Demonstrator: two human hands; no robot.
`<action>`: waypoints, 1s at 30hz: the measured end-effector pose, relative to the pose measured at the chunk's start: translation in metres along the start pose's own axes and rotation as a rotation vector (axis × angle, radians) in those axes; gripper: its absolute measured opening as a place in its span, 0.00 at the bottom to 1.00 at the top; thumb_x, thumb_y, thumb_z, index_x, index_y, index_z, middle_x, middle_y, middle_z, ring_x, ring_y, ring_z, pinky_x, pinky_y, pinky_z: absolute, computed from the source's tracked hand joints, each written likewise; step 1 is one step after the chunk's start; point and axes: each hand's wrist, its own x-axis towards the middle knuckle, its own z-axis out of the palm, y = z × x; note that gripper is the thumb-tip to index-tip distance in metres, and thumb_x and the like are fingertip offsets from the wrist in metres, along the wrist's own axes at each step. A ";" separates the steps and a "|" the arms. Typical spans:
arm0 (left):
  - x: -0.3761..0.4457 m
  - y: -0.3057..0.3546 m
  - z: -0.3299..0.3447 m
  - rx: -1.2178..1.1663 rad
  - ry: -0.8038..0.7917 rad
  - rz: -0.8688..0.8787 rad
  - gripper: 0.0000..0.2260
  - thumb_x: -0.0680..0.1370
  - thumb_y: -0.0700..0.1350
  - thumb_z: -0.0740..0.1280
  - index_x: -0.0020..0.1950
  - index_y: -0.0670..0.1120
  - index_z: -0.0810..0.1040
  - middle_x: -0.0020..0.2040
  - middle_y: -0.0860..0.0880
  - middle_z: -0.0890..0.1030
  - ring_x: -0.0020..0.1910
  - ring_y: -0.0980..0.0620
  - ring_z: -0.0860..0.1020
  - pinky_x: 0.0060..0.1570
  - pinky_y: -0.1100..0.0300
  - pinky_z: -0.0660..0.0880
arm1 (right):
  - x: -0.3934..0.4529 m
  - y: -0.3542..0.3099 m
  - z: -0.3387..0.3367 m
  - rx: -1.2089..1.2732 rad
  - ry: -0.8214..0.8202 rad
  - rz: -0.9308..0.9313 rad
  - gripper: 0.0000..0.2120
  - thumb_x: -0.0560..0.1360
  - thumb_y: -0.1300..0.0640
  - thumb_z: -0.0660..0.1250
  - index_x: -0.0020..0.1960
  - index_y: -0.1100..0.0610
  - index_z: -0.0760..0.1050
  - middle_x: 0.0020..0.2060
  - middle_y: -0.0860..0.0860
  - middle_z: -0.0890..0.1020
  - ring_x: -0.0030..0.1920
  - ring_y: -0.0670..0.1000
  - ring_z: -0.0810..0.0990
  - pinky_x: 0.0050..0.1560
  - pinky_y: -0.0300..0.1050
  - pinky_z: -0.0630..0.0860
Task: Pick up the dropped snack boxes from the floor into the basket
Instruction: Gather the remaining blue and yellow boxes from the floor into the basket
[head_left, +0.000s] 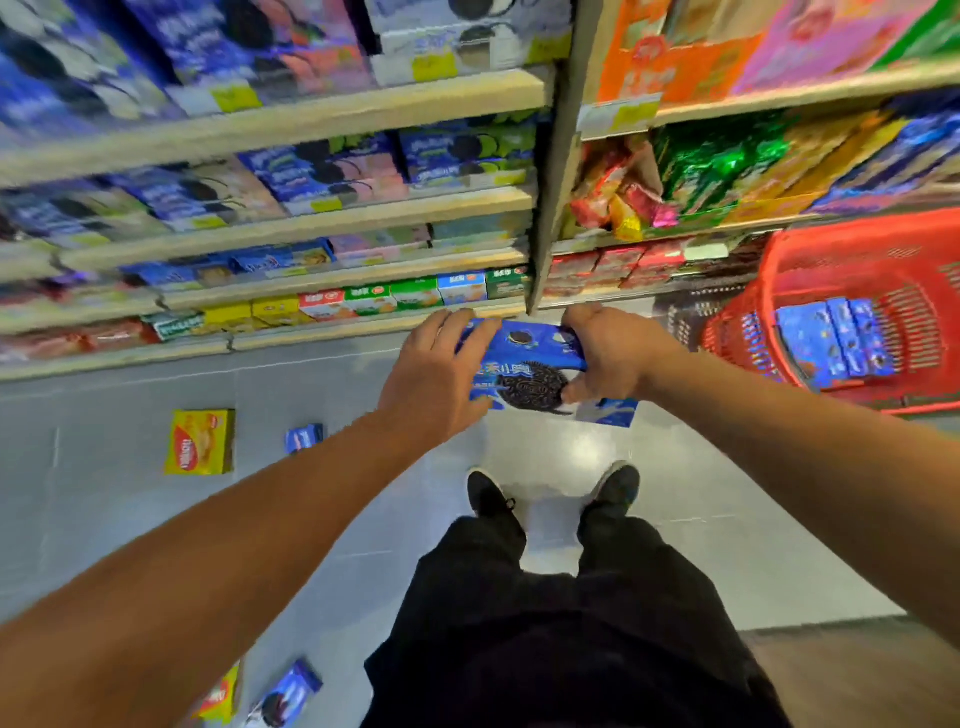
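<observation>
The floor (613, 457) is pale grey tile with a glossy sheen, and a strip of wood-toned flooring shows at the lower right. On it lies a yellow snack box (200, 441), flat, face up, at the left. Just to its right, apart from it, lies a small blue box (305, 437). Near the bottom edge a blue cookie box (287, 693) lies tilted, with a yellow and red pack (223, 696) just beside it on the left, partly cut off. A red basket (852, 260) stands on the floor at the right, close to the shelves (291, 119). Two black shoes (488, 493) stand on the tiles in the middle.
</observation>
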 end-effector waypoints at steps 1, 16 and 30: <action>0.008 0.011 -0.004 -0.018 -0.012 0.024 0.40 0.66 0.59 0.71 0.74 0.45 0.65 0.68 0.40 0.71 0.66 0.38 0.69 0.67 0.45 0.68 | -0.013 0.009 -0.002 -0.018 0.027 0.012 0.33 0.61 0.42 0.77 0.59 0.55 0.68 0.53 0.54 0.76 0.50 0.58 0.77 0.45 0.48 0.75; 0.160 0.294 -0.024 -0.086 -0.393 0.364 0.19 0.64 0.54 0.70 0.54 0.54 0.73 0.48 0.52 0.78 0.47 0.47 0.76 0.44 0.50 0.76 | -0.229 0.226 0.006 0.087 0.316 0.240 0.33 0.69 0.41 0.72 0.67 0.54 0.65 0.59 0.53 0.73 0.57 0.58 0.76 0.50 0.50 0.72; 0.325 0.474 0.006 0.088 -0.311 0.792 0.19 0.67 0.59 0.66 0.55 0.55 0.72 0.48 0.51 0.78 0.48 0.46 0.75 0.47 0.50 0.74 | -0.289 0.402 0.006 0.219 0.457 0.509 0.28 0.71 0.43 0.69 0.65 0.54 0.66 0.58 0.55 0.78 0.56 0.60 0.77 0.51 0.53 0.76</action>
